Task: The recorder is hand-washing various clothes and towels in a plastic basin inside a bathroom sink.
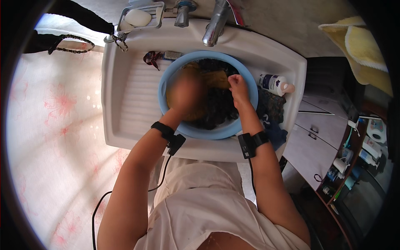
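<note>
Nearest the camera, pale clothing (pixel 187 212), with bare forearms (pixel 135 179) reaching away to a light-blue basin (pixel 208 134) set in a white sink (pixel 131 96). Inside the basin, wet-looking mustard cloth (pixel 217 80) toward the far side, dark cloth (pixel 220 102) through the middle. Over the basin's left half, left hand (pixel 186 89), badly blurred; cannot tell how open the grip or whether on fabric. At the basin's right, right hand (pixel 239 86), fingers curled close together just beside the mustard cloth; cannot tell whether pinching any. Just right of the basin, a white bottle (pixel 273 84). Step in hand, judging by the pose: working cloth by hand, probably washing. Next move likely calls for a firm two-handed hold on the fabric.
</note>
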A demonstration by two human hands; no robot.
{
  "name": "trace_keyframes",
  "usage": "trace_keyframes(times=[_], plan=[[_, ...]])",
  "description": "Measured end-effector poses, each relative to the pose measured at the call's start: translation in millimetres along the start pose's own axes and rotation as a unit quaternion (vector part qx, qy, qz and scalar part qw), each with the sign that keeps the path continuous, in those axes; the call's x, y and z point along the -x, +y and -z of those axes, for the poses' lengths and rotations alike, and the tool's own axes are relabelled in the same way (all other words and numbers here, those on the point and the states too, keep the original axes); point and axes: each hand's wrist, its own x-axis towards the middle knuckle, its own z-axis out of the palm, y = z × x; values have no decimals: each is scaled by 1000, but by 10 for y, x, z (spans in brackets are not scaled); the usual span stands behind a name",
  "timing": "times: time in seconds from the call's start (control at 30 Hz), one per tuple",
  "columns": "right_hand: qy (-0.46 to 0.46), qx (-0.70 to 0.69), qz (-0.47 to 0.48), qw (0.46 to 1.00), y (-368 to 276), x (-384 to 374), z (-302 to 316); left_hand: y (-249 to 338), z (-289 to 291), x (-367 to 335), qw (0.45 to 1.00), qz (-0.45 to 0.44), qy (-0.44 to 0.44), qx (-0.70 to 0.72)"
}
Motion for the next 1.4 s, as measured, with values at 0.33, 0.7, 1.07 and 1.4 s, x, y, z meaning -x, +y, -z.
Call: trace_keyframes(times=[0.33,0.7,1.07,1.4], plan=[[-40,417,76,905,280,-397,-103,-102,-565,-187,968,-49,-212,-126],[-227,-26,-46,973,-139,232,68,181,-85,-68,970,-4,0,244],[-191,-153,-11,969,-427,564,218,52,222,23,726,200,-197,628],[-11,80,90,993,-625,551,427,-185,386,-125,977,50,-29,204]])
